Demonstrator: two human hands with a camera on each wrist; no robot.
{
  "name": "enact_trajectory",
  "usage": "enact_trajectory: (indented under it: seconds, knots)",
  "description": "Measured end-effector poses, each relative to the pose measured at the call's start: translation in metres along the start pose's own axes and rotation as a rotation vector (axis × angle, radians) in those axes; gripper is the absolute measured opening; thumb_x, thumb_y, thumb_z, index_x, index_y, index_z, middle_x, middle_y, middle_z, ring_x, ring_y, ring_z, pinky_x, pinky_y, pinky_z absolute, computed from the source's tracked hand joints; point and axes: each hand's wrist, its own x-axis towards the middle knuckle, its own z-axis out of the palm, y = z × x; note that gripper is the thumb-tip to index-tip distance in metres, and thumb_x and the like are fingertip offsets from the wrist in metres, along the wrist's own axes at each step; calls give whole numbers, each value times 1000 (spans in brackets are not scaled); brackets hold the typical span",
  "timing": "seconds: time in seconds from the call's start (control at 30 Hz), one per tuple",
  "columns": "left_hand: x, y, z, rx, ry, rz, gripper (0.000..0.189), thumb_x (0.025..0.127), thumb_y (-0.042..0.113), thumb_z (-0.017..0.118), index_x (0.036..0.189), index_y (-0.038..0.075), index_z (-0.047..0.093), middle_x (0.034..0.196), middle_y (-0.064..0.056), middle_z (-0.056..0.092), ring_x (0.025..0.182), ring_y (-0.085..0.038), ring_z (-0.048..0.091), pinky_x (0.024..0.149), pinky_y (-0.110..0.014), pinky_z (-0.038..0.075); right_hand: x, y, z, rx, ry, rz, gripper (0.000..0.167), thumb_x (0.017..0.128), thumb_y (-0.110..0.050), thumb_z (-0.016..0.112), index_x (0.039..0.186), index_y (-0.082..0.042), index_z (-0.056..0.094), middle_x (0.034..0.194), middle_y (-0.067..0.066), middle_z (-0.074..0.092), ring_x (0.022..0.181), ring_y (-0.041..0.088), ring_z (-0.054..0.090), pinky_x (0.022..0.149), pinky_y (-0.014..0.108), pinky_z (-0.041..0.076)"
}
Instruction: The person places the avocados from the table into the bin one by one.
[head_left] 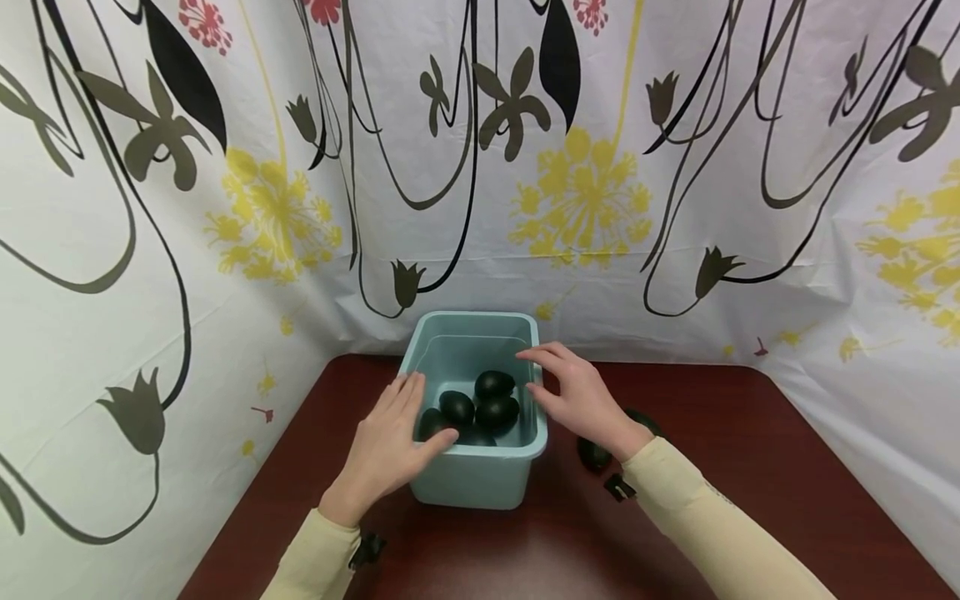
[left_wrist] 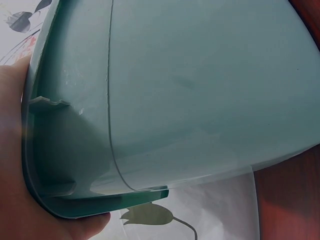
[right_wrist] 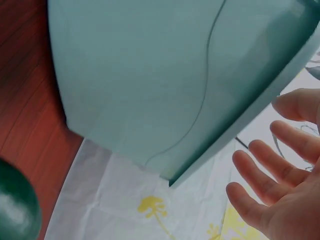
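Observation:
A light teal plastic bin [head_left: 480,487] stands on the table with several glossy dark green ovals [head_left: 457,407], which look like avocados, in its bottom. My left hand [head_left: 390,446] lies over the bin's left rim near the front corner, fingers straight and thumb reaching inward. In the left wrist view the rim [left_wrist: 30,150] runs right along the palm. Beside the right rim my right hand [head_left: 573,392] is held with its fingers spread and nothing between them. The right wrist view shows those fingers [right_wrist: 270,175] close to the bin's outer wall [right_wrist: 135,75].
More dark green ovals [head_left: 594,454] lie on the table right of the bin, partly hidden by my right wrist. The dark red tabletop [head_left: 720,467] meets a white floral sheet [head_left: 480,275] at the back and sides.

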Motion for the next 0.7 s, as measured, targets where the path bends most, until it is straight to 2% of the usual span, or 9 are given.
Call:
enact_trajectory:
  seconds: [0.2, 0.5, 0.7]
  knots:
    - [1, 0, 0, -4, 9, 4, 99, 91, 76, 48, 156, 2, 35, 159, -14, 36, 147, -33, 30, 106, -55, 40, -10, 11, -12, -50, 5, 32, 47, 94, -19, 73, 139, -22, 61, 132, -2, 56, 109, 17, 61, 76, 38, 52]
    - [1, -1, 0, -4, 10, 5, 100, 91, 77, 47, 156, 3, 34, 159, -14, 36, 147, -32, 30, 106, -55, 40, -34, 34, -21, -117, -18, 114, 46, 94, -21, 72, 138, -24, 60, 128, -1, 57, 99, 17, 62, 74, 38, 51]
    - [1, -1, 1, 0, -7, -2, 100, 91, 79, 44, 157, 5, 32, 160, -12, 34, 148, -31, 28, 108, -54, 39, -57, 49, -19, -163, -79, 158, 47, 93, -19, 74, 138, -16, 60, 127, 4, 57, 89, 15, 61, 70, 36, 51]
